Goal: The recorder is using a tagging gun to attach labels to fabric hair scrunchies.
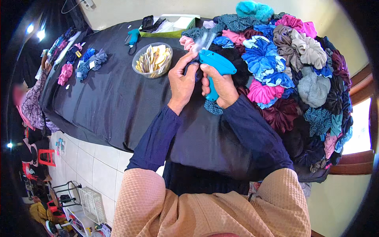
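Observation:
My right hand [222, 86] is wrapped around the handle of a teal tagging gun [217, 62], with clear plastic fasteners [208, 40] standing up from its top. Close against the gun's front, my left hand [183, 78] pinches a dark blue fabric piece [192, 69], mostly hidden by the fingers. Left of it sits a clear round plastic tub [137, 68] full of cream and gold paper tags [153, 59]. A dotted teal scrunchie [213, 107] lies just below the gun's handle.
Scrunchies in many colours [263, 59] are heaped at the right of the black-covered table [97, 109]. A green-edged tray [161, 34] and a second teal tool [133, 37] are at the back. Tagged scrunchies [91, 63] lie left. Another person's patterned sleeve [35, 103] shows at the far left.

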`<state>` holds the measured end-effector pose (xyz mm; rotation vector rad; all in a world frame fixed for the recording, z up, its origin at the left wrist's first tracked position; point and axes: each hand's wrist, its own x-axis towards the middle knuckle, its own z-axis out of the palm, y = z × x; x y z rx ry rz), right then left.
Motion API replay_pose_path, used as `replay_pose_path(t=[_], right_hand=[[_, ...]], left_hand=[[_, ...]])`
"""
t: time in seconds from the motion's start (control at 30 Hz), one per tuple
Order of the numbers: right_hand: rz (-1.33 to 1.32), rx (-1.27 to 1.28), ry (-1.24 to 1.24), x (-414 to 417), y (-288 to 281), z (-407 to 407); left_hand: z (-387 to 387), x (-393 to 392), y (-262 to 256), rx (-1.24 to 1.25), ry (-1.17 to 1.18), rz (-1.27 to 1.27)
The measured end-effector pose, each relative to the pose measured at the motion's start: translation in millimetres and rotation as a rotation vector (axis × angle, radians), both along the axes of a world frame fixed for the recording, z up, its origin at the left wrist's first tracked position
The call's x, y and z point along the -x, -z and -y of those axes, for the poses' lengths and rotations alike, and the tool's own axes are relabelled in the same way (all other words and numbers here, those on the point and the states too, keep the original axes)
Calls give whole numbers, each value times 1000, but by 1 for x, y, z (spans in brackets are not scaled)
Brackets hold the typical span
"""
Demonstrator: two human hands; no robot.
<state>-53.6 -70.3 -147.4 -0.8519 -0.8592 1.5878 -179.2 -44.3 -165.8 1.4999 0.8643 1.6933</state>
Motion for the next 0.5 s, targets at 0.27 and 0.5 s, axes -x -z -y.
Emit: replay_pose_path(t=[0.27,0.5], right_hand=[[23,-60,25,3,-1,2],[-105,-81,25,5,-3,2]], left_hand=[[-3,1,-2,42,-15,35],[-3,4,-4,100,-22,33]])
